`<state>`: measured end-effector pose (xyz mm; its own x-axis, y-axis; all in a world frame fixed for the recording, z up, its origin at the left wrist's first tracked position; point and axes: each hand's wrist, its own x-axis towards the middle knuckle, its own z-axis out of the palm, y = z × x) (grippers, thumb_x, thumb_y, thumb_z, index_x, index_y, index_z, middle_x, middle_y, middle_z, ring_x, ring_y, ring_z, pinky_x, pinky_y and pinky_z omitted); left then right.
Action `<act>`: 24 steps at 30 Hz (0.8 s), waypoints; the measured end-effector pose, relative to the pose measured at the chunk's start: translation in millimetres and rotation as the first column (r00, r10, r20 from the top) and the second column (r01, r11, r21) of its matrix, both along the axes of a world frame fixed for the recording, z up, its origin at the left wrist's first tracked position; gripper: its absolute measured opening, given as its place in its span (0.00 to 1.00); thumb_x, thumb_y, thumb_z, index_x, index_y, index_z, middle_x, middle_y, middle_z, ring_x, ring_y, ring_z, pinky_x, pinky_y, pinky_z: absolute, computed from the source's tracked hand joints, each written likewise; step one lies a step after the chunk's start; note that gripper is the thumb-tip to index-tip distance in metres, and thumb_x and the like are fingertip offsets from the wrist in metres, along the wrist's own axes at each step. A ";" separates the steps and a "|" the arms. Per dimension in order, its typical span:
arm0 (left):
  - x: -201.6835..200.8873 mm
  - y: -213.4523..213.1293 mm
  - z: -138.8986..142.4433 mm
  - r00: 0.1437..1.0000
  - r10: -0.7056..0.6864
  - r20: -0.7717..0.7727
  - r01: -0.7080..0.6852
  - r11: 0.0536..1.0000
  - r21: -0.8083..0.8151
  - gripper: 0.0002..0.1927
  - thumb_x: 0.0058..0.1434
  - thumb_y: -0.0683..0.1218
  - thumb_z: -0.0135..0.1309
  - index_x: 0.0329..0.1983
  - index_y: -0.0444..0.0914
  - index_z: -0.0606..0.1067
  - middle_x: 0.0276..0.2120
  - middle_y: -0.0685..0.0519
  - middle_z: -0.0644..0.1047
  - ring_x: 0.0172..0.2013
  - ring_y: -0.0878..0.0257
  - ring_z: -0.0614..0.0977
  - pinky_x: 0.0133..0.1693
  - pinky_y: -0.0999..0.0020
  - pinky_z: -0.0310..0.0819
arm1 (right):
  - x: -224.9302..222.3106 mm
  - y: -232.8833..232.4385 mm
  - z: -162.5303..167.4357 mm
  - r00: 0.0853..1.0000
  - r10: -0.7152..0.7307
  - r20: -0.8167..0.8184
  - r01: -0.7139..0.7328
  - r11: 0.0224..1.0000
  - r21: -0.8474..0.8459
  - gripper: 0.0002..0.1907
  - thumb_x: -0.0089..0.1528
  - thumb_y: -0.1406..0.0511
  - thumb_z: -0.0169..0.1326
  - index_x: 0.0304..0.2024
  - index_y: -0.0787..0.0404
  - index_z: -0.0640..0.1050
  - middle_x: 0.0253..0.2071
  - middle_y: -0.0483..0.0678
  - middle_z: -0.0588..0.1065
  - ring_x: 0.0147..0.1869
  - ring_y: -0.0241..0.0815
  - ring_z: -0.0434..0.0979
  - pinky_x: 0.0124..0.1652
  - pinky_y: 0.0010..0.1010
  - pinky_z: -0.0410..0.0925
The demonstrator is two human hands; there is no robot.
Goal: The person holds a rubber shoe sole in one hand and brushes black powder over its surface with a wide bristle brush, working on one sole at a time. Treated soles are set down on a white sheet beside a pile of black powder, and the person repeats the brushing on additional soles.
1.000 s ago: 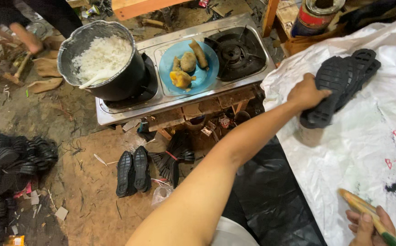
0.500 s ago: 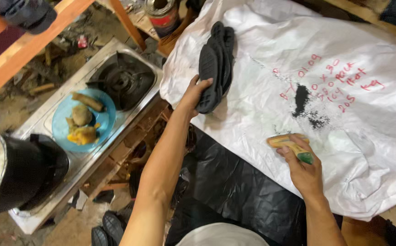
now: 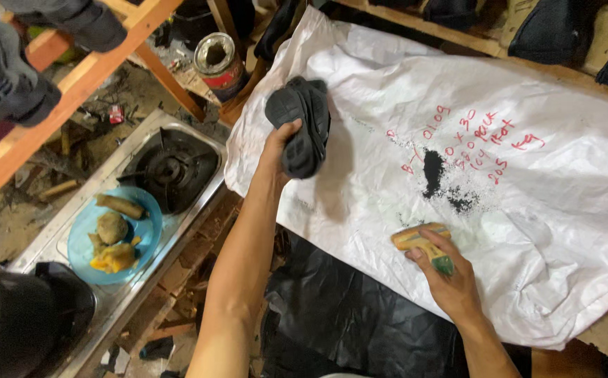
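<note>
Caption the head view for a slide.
Left hand grips black shoe soles over a white sheet; right hand holds a brush.

A large white woven sack (image 3: 500,210) lies spread flat across the desk, crumpled and creased, filling most of the right half of the view; red handwriting sits near its middle, with black smudges just below and left of that writing. Beyond the sack's upper left corner stands an open round tin can (image 3: 218,64), with a silver rim, a dark inside and a red and white label band around its side.
</note>
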<state>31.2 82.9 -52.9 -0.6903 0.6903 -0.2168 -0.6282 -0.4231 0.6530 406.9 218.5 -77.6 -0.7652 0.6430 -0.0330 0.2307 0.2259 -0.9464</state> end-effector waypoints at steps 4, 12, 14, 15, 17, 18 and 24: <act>-5.6 12.3 24.5 0.921 0.088 -0.379 -0.052 0.993 0.104 0.25 0.60 0.46 0.58 0.58 0.30 0.69 0.43 0.45 0.78 0.39 0.55 0.83 0.42 0.59 0.82 | -4.0 8.1 -3.7 0.999 0.005 0.038 -0.008 0.997 0.077 0.21 0.63 0.64 0.58 0.58 0.62 0.76 0.43 0.53 0.84 0.47 0.40 0.85 0.48 0.28 0.72; -33.1 36.6 19.1 0.896 0.020 -0.444 -0.083 0.989 -0.125 0.29 0.59 0.41 0.57 0.63 0.31 0.64 0.48 0.43 0.76 0.43 0.53 0.81 0.45 0.58 0.81 | -4.3 16.8 2.0 0.996 -0.019 0.090 0.018 1.000 0.017 0.22 0.62 0.61 0.58 0.57 0.61 0.76 0.41 0.53 0.85 0.47 0.40 0.86 0.48 0.28 0.72; -35.7 39.8 8.5 0.893 -0.050 -0.448 -0.106 0.943 -0.316 0.31 0.56 0.39 0.57 0.64 0.32 0.64 0.51 0.43 0.77 0.48 0.52 0.83 0.50 0.60 0.81 | -0.7 18.2 4.4 0.989 -0.041 0.142 0.045 0.999 -0.023 0.22 0.62 0.60 0.57 0.58 0.59 0.76 0.40 0.53 0.86 0.48 0.39 0.86 0.49 0.27 0.71; -35.8 40.2 4.0 0.904 -0.070 -0.421 -0.093 0.930 -0.355 0.32 0.55 0.40 0.58 0.64 0.31 0.65 0.52 0.42 0.77 0.48 0.51 0.83 0.50 0.60 0.82 | 1.2 19.2 5.5 0.983 -0.049 0.174 0.057 0.997 -0.044 0.22 0.62 0.60 0.57 0.58 0.58 0.76 0.41 0.53 0.86 0.49 0.39 0.85 0.50 0.27 0.71; -36.1 40.4 1.1 0.922 -0.113 -0.370 -0.064 0.899 -0.433 0.34 0.52 0.40 0.60 0.63 0.30 0.65 0.52 0.41 0.77 0.48 0.50 0.83 0.50 0.59 0.82 | 4.6 20.6 7.1 0.978 -0.066 0.197 0.081 0.994 -0.067 0.22 0.62 0.60 0.57 0.58 0.57 0.76 0.43 0.52 0.85 0.50 0.39 0.85 0.50 0.27 0.71; -35.2 40.2 2.2 0.880 -0.152 -0.450 -0.128 0.837 -0.532 0.34 0.52 0.42 0.62 0.62 0.29 0.67 0.52 0.41 0.79 0.49 0.50 0.84 0.50 0.60 0.82 | 6.0 21.3 7.5 0.978 -0.075 0.195 0.091 0.993 -0.072 0.22 0.62 0.60 0.58 0.58 0.57 0.77 0.44 0.51 0.85 0.50 0.39 0.85 0.49 0.27 0.72; -6.5 24.3 6.7 0.493 -0.382 -0.782 -0.726 0.316 -0.611 0.48 0.48 0.52 0.74 0.65 0.26 0.62 0.54 0.34 0.74 0.50 0.44 0.78 0.50 0.55 0.75 | 17.2 24.3 8.2 0.972 -0.123 0.200 0.086 0.979 0.185 0.24 0.58 0.60 0.63 0.57 0.57 0.78 0.48 0.51 0.83 0.47 0.40 0.84 0.44 0.28 0.74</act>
